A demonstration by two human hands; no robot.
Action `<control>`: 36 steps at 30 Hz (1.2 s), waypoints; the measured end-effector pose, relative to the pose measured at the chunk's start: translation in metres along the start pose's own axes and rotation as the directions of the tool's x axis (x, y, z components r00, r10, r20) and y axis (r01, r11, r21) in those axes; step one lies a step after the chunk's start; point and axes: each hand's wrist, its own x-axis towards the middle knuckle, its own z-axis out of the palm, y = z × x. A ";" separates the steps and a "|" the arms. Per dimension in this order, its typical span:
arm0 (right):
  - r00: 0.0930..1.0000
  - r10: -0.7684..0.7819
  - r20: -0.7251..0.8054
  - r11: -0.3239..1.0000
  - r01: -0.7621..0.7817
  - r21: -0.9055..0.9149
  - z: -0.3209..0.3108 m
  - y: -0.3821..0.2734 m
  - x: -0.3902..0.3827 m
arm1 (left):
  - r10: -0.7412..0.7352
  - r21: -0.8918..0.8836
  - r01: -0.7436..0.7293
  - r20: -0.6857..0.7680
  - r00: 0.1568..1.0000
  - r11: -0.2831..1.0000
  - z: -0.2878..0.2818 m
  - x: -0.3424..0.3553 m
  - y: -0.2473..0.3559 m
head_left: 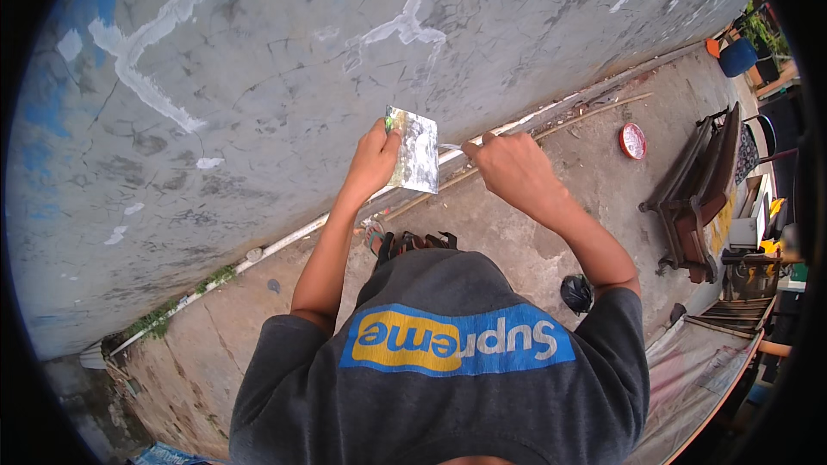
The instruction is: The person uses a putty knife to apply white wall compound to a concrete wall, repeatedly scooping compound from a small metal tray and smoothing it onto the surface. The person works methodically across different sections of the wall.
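Note:
My left hand (pixel 374 157) is closed on the left edge of a flat rectangular board (pixel 415 151), smeared with white paste and held up in front of the wall. From the right, my right hand (pixel 515 170) grips what looks like a putty knife (pixel 450 147); only a short pale part of it shows, reaching to the board's right edge. The handle is hidden in my fist. Ahead stands the grey wall (pixel 284 77), with branching streaks of white filler (pixel 159 96) along its cracks and more white filler (pixel 407 24) above the board.
A white pipe (pixel 306 230) runs along the foot of the wall. On the concrete floor to the right lie a red-rimmed bowl (pixel 632 140) and a black plastic bag (pixel 576 293). Dark wooden furniture (pixel 699 198) stands farther right, and a blue container (pixel 737 58) at the far right.

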 end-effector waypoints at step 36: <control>0.685 0.726 -0.055 -0.200 0.287 0.937 0.076 -0.127 0.140 | -0.230 -0.341 0.202 -0.044 0.972 0.918 -0.218 -0.070 -0.064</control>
